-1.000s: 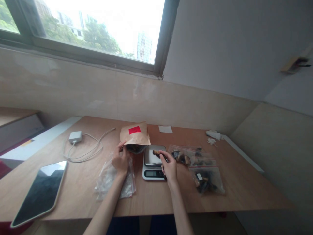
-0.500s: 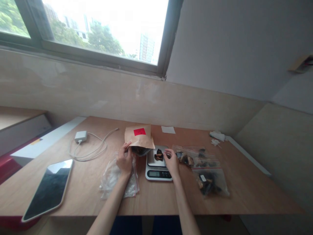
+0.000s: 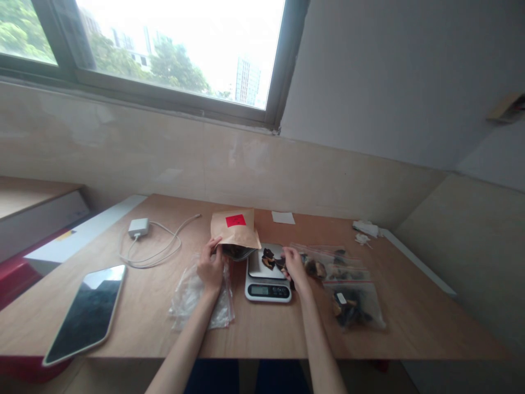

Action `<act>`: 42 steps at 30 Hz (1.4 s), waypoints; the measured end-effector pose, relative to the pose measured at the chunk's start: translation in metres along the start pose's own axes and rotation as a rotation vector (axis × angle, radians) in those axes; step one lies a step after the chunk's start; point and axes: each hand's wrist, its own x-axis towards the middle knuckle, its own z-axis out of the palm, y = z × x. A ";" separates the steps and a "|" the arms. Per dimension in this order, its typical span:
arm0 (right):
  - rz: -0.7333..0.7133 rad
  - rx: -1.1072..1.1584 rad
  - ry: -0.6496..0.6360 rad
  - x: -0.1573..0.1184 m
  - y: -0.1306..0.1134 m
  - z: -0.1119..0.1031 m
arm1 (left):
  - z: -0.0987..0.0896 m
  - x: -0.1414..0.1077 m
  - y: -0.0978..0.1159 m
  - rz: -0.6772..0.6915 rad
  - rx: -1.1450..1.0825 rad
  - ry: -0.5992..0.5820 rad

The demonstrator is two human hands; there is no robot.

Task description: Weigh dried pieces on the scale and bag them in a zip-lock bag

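Clear plastic bags [image 3: 186,298] lie beneath the left hand [image 3: 210,269], pinching a red-labelled brown paper pouch [image 3: 233,234]. Curled dark pieces [image 3: 268,259] sit on a white, steel-topped scale [image 3: 256,269], seemingly mid-loading; the right hand [image 3: 296,267] touches one, grip unclear. Release calls for steadiness.

One scale [image 3: 268,291]; one tablet [image 3: 87,313]

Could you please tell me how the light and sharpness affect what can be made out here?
In the head view, the window is washed out to near white, while the wall at right sits dim; a pale reflection covers the far end of the tablet; the scale's display is too soft to read, and the dark pieces lack fine detail.
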 end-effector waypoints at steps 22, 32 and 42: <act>0.059 0.324 0.102 0.019 -0.032 -0.004 | -0.001 0.000 -0.001 0.008 0.002 -0.011; 0.063 0.436 0.108 0.062 -0.019 0.033 | 0.002 0.000 -0.002 0.000 -0.013 0.021; -0.059 0.472 -0.098 0.058 0.006 0.035 | 0.003 0.000 -0.004 -0.006 -0.027 0.004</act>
